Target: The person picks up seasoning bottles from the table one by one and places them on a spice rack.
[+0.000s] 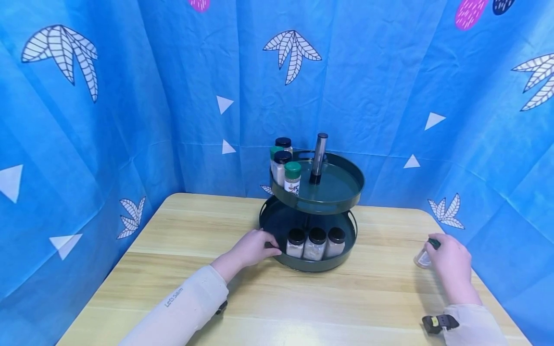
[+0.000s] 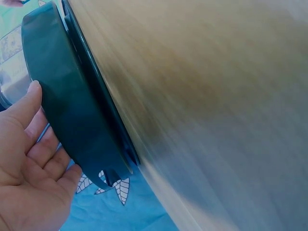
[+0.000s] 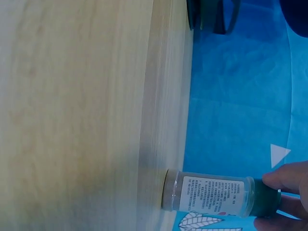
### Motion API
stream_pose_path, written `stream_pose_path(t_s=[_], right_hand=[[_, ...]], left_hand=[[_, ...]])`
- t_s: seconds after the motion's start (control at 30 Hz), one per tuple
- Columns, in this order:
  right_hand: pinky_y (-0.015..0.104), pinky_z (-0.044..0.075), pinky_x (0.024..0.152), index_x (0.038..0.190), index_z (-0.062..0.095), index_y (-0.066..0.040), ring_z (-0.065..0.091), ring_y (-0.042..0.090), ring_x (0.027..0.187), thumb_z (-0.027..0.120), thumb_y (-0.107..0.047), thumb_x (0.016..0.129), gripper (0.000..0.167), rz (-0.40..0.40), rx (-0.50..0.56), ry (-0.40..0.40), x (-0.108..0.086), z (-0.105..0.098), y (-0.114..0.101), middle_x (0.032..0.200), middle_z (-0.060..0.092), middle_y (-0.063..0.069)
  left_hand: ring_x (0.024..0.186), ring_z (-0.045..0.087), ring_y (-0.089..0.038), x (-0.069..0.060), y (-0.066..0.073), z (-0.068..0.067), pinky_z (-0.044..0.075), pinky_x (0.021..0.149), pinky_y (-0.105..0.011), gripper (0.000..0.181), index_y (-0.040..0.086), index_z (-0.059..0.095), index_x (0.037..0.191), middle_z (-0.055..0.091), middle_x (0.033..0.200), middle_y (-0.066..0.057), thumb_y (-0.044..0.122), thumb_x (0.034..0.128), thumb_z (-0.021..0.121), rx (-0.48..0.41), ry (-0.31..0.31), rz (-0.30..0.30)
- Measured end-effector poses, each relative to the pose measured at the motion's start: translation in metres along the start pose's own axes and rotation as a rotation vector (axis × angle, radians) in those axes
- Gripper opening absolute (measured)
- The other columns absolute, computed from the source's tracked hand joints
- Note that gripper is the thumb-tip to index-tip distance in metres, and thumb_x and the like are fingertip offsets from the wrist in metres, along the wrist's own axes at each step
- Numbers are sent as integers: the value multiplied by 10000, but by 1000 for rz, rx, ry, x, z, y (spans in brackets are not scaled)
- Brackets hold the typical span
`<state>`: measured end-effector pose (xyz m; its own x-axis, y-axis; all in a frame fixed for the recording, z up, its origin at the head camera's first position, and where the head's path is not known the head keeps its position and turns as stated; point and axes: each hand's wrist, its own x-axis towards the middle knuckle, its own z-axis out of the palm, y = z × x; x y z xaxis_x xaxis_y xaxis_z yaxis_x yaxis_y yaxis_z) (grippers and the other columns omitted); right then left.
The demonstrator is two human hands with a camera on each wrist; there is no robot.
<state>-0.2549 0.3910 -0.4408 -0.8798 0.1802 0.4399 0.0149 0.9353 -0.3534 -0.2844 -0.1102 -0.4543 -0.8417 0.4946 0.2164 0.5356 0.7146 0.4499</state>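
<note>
A dark green two-tier round spice rack stands on the table. My left hand grips the left front rim of its lower tray, and the thumb lies at that rim in the left wrist view. Three black-lidded jars stand in the lower tray, close to this hand. Off to the right, my right hand pinches the green cap of a clear spice jar between thumb and fingers. This jar is cap up, its base at the tabletop, its printed label showing in the right wrist view.
On the upper tray, several jars with black or green lids crowd the left side. A metal post rises from its middle. Blue patterned cloth hangs behind and beside the wooden table.
</note>
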Motion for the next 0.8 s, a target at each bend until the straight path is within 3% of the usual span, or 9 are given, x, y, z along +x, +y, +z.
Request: stream_pose_path(t_s=[0.8], right_hand=[[661, 441, 790, 1111, 682, 92, 564, 583, 990, 669, -85, 867, 302, 4, 2, -26, -3, -5, -14, 1130, 631, 362]], left_hand=[[907, 678, -153, 2, 0, -1, 542, 843, -337, 139, 169, 777, 909, 732, 888, 72, 307, 901, 761, 14, -16, -16]])
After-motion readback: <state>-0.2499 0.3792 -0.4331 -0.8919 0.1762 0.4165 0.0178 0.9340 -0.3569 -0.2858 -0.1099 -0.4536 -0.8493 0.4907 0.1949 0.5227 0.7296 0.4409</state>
